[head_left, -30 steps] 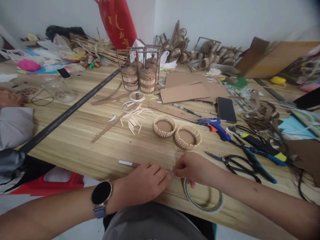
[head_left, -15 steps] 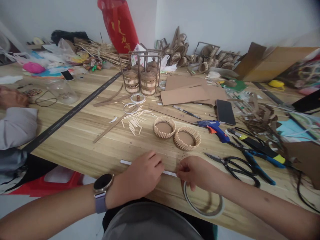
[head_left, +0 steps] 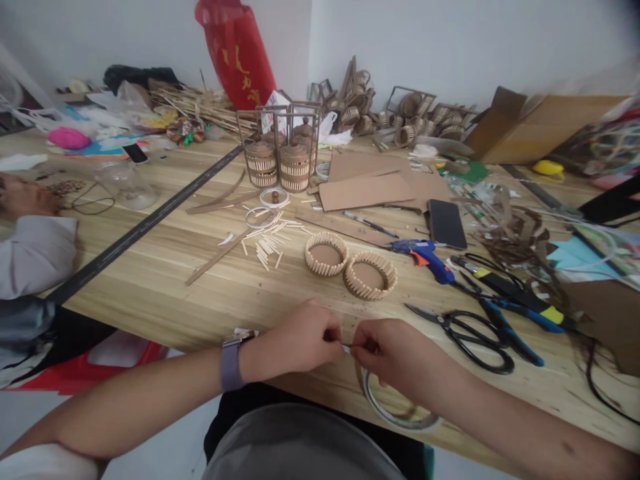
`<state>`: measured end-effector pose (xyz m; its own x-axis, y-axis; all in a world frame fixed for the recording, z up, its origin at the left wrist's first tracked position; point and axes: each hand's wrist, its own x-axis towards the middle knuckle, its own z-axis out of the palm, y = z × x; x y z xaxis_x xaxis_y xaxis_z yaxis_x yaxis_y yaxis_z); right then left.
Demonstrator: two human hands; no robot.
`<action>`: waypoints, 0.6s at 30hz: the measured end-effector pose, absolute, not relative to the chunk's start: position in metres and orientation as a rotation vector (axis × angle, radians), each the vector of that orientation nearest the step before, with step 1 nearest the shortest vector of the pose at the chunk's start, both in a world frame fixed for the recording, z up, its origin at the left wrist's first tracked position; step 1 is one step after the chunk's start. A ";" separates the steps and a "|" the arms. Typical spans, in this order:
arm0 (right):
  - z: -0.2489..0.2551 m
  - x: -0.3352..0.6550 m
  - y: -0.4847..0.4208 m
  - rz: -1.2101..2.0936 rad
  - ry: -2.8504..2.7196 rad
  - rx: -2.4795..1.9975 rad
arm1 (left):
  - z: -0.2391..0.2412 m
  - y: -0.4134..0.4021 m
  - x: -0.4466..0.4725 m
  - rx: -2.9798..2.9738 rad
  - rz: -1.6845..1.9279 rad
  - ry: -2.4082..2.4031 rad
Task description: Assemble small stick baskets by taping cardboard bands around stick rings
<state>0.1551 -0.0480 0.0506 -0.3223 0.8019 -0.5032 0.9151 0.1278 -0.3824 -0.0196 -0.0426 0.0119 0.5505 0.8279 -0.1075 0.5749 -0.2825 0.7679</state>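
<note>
My left hand [head_left: 307, 337] is closed in a pinch on a narrow strip of white tape [head_left: 347, 349], close beside the right fingertips. Thumb and fingers of my right hand [head_left: 393, 347] pinch the same strip. Beneath the right hand a thin tape roll [head_left: 400, 420] hangs at the table's front edge, its upper part hidden by the hand. The strip's far end shows just behind my left wrist. Two round stick-walled baskets [head_left: 326, 255] with flat brown bottoms stand beyond my hands.
To the right lie black scissors [head_left: 477, 337], a blue glue gun [head_left: 425, 257], pliers [head_left: 515, 333] and a phone [head_left: 447, 223]. Loose short sticks [head_left: 270, 247] lie ahead. Cardboard pieces [head_left: 367, 190] and lidded baskets [head_left: 295, 163] stand farther back. At left rests another person's sleeve [head_left: 37, 250].
My left hand has slid right along the tape strip until it is almost touching the right hand, its fingers now pinched. The right hand stays nearly in place with the roll.
</note>
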 end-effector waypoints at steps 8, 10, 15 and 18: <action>0.031 0.160 -0.081 -0.454 2.549 1.637 | 0.021 -0.046 -0.022 1.860 0.488 1.225; 0.022 0.164 -0.093 -0.334 2.643 1.598 | 0.022 -0.043 -0.024 1.829 0.464 1.224; 0.027 0.178 -0.115 -0.566 2.719 1.464 | 0.025 -0.026 -0.043 1.789 0.398 1.424; 0.049 0.185 -0.099 -0.866 2.558 1.568 | 0.028 -0.024 -0.049 1.901 0.179 1.193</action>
